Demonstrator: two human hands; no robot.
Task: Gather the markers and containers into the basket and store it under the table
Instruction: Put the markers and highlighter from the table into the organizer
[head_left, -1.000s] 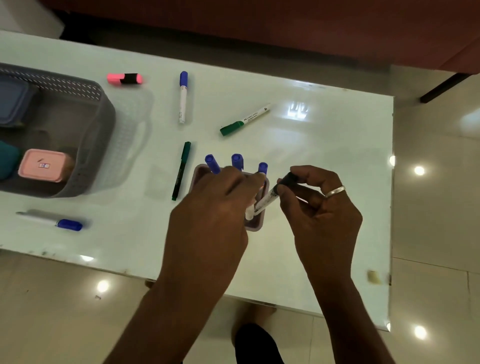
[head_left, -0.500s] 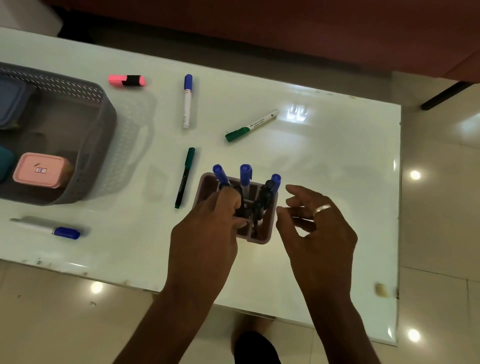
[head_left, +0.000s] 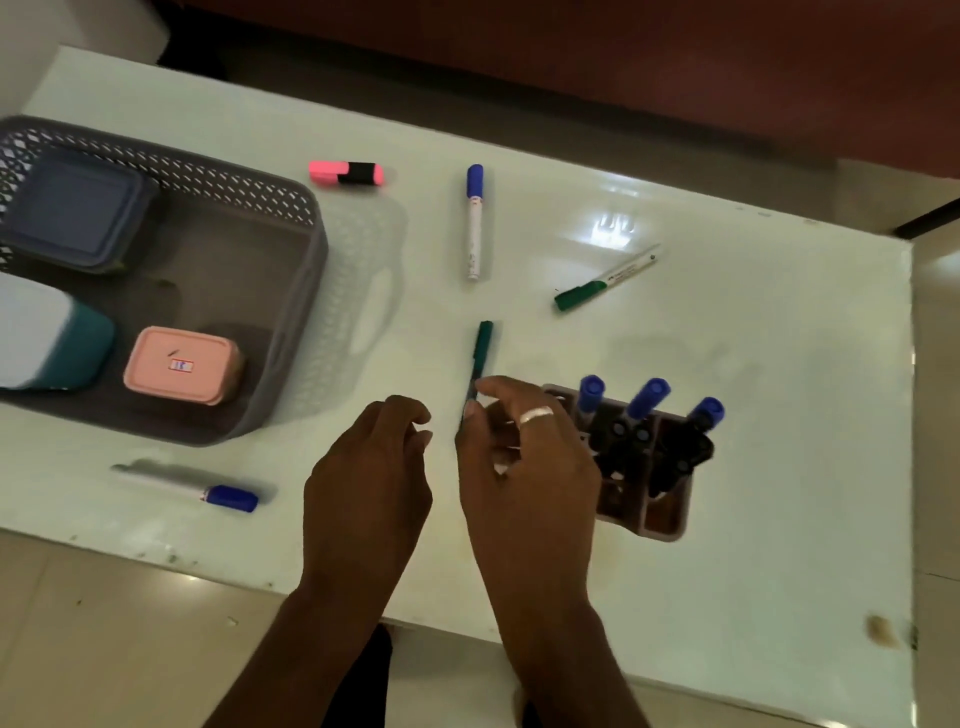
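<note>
The right hand (head_left: 524, 457) reaches its fingers onto the thin green marker (head_left: 482, 353) at mid-bench, grip not yet clenched; the left hand (head_left: 369, 478) hovers released. 5 markers lie loose because the basket (head_left: 306, 291), at the bench's left edge, awaits them.

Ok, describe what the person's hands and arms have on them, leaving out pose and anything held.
Both forearms are bare as far as the frame shows, with no sleeves, watch or bracelet in view. The right hand wears a plain, light metallic ring band on one finger. The left hand shows no ring or other jewellery. No gloves, and no markings show, though the picture is slightly blurred.
</note>
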